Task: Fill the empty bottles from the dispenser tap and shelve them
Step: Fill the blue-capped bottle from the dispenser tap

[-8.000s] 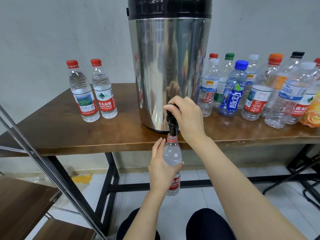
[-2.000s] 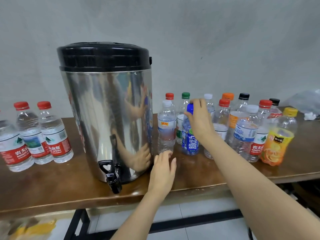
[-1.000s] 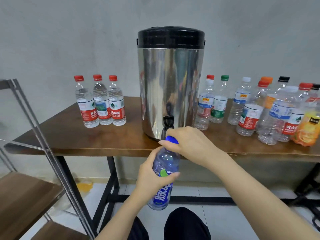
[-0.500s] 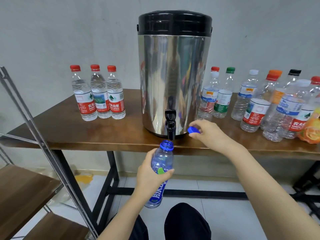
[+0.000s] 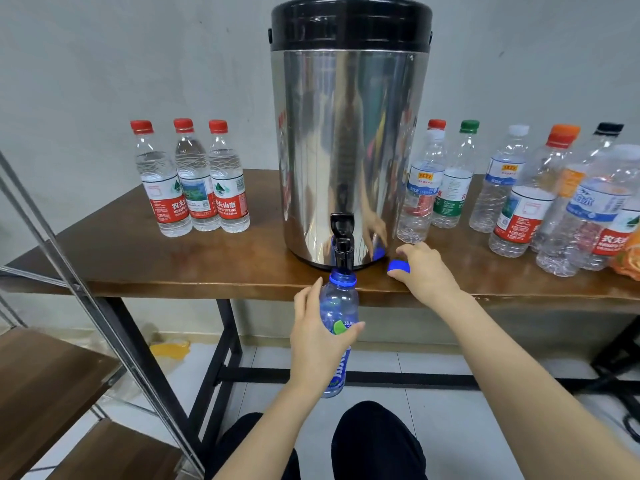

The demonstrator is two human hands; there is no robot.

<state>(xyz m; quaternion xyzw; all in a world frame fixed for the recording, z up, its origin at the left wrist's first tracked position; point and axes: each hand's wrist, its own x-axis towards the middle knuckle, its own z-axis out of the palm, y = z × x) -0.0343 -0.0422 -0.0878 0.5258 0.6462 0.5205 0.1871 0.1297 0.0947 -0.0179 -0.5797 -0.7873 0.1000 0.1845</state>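
A steel dispenser [image 5: 349, 150] with a black lid stands on the wooden table [image 5: 138, 258]. Its black tap [image 5: 342, 242] juts over the front edge. My left hand [image 5: 317, 336] grips an uncapped blue bottle [image 5: 339, 306] upright, its open mouth right under the tap's spout. My right hand [image 5: 427, 270] pinches the blue cap [image 5: 399, 265] low at the table top, just right of the dispenser's base. Three filled red-capped bottles [image 5: 194, 178] stand left of the dispenser. Several empty capped bottles [image 5: 512, 188] stand to its right.
A metal shelf rack with wooden boards [image 5: 48, 379] stands at the lower left, its slanted post [image 5: 90, 306] close to the table's left legs. An orange bottle [image 5: 628, 258] sits at the far right edge. My knees show below, over a tiled floor.
My left hand has raised the blue bottle so its mouth sits just under the tap. My right hand has lowered the blue cap to the table top beside the dispenser.
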